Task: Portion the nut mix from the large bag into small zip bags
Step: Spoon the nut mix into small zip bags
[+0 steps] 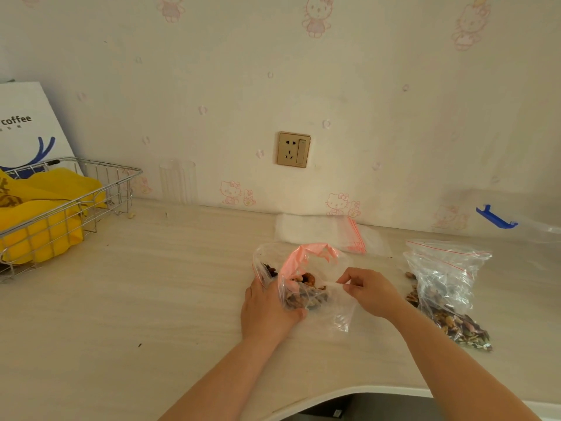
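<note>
A clear bag with a pink lining (pixel 303 268) holds nut mix at the table's middle. My left hand (pixel 267 311) grips its left side, fingers curled around the nut-filled bottom. My right hand (pixel 368 291) pinches a clear plastic edge of a small zip bag (pixel 343 308) lying under and beside the nut bag. A second clear zip bag (pixel 446 287) with nut mix lies to the right, its red-striped mouth slack. A stack of empty small zip bags (pixel 331 233) with red seals lies flat near the wall.
A wire basket (pixel 76 205) holding yellow bags stands at the left, a white coffee bag (pixel 27 126) behind it. A clear glass (pixel 177 182) stands by the wall. A blue clip (pixel 496 218) lies at the far right. The table's curved front edge (pixel 349 390) is near me.
</note>
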